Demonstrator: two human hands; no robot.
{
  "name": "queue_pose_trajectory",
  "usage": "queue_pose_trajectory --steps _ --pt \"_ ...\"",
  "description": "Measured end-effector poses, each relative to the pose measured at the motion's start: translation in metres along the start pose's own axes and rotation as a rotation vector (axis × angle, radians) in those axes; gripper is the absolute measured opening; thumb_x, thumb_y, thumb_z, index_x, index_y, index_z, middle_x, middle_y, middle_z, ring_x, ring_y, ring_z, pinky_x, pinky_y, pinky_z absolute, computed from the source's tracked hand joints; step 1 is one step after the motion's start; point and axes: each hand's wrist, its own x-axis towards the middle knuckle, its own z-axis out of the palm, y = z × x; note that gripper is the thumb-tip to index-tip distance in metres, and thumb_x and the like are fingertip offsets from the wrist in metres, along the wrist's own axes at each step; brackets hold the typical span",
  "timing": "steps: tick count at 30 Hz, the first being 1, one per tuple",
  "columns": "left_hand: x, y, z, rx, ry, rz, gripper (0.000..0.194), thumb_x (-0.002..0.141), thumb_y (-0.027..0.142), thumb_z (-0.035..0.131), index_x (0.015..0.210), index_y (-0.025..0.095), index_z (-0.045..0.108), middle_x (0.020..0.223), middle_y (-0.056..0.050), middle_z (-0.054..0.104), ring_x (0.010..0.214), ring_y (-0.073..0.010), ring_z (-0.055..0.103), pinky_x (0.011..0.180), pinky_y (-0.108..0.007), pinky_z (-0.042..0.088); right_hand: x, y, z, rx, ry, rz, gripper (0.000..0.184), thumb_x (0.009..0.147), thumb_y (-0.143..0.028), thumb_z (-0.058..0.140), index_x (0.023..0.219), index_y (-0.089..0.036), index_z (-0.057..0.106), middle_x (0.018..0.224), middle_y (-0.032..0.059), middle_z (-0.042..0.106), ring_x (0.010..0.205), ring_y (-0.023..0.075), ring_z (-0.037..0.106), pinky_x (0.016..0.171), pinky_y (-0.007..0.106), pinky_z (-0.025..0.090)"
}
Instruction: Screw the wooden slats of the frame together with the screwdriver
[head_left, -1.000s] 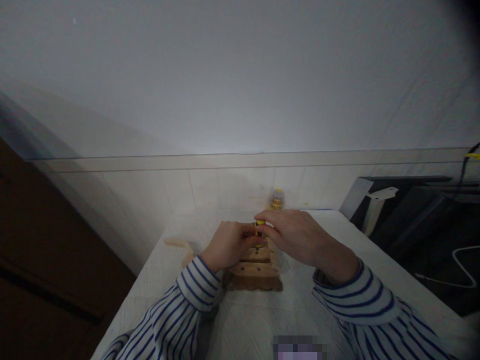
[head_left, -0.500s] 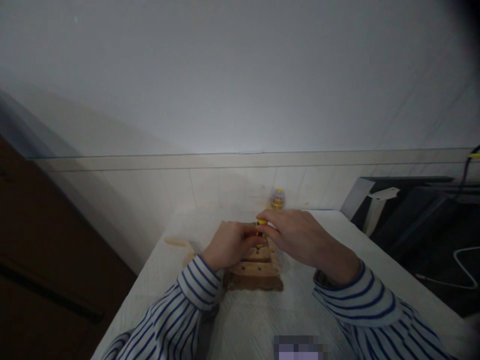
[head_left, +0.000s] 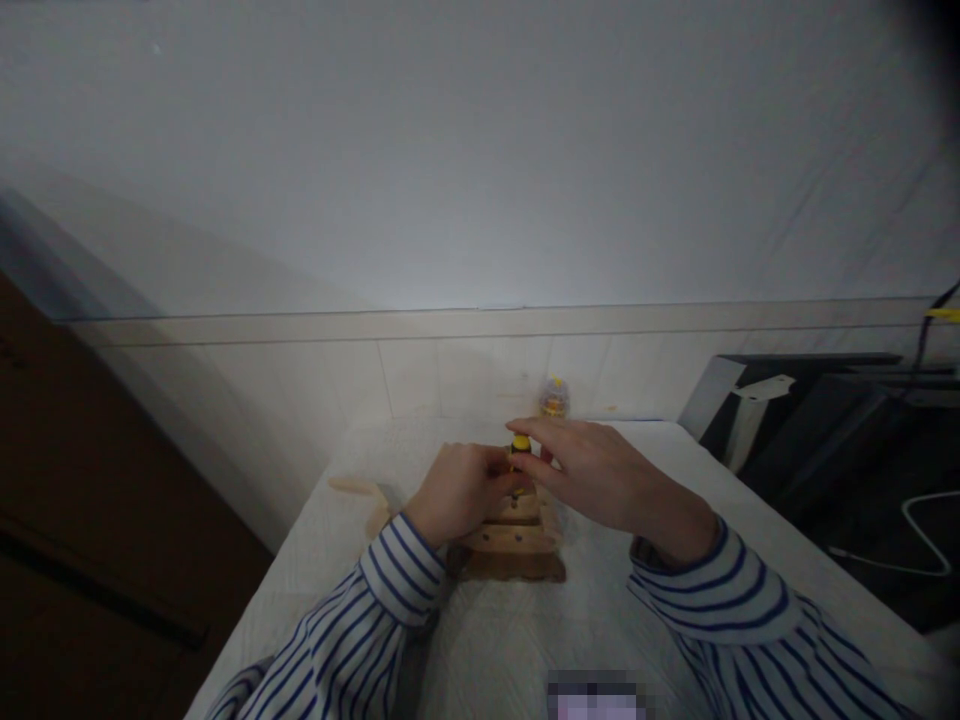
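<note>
Clock is centred on the wooden stand (head_left: 517, 541), 12 pointing away from the wearer. The yellow-and-black screwdriver (head_left: 521, 442) is upright near the stand's 12 o'clock end. Both hands are on it: the left hand (head_left: 459, 490), in from 10, pinches low with thumb and fingers; the right hand (head_left: 600, 470), in from 1, grips the upper handle between thumb and fingers, forefinger reaching over the yellow cap. Tip hidden behind the left fingers, can't tell if it's seated or in what.

Main risk, my read: slip at the tip. Cause would be a sideways lean or too little push down. Left fingers sit right beside the tip line, so they'd take the jab; wood could get gouged too.

Second: stand skating or twisting under torque. It sits on the soft white cover of the table (head_left: 292, 590), and neither hand visibly clamps it down. Cover could ruck up with it.

Third, lesser: left sleeve (head_left: 401, 570) is just beside the loose wooden piece (head_left: 356, 487) at 9–10; a backward elbow swing could drag it. Clear container (head_left: 554, 398) at 1, beyond the right hand; an overshoot that way might knock it.
</note>
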Motion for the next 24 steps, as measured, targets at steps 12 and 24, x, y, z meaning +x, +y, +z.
queue_pose_trajectory --steps 12,24 --pt "0.0001 0.0041 -0.0023 0.024 -0.027 -0.038 0.033 0.081 0.042 0.049 0.087 0.017 0.07 0.075 -0.004 0.069 0.066 -0.0158 0.058 0.063 -0.023 0.04 0.0011 0.0 -0.0008 -0.025 -0.014 -0.012 0.026 0.088 -0.027 0.042 0.104 -0.02 0.061 0.101 0.0041 0.067 0.09 0.0195 0.061 0.074 0.031 0.045" --pt "0.0003 0.0079 -0.0056 -0.022 -0.061 -0.04 0.03 0.081 0.038 0.05 0.091 0.018 0.07 0.078 -0.003 0.07 0.067 -0.0161 0.058 0.065 -0.023 0.042 0.0004 -0.0019 -0.0027 -0.106 -0.005 -0.009 0.023 0.089 -0.029 0.043 0.102 -0.02 0.06 0.093 0.0038 0.068 0.08 0.0188 0.063 0.063 0.029 0.042"
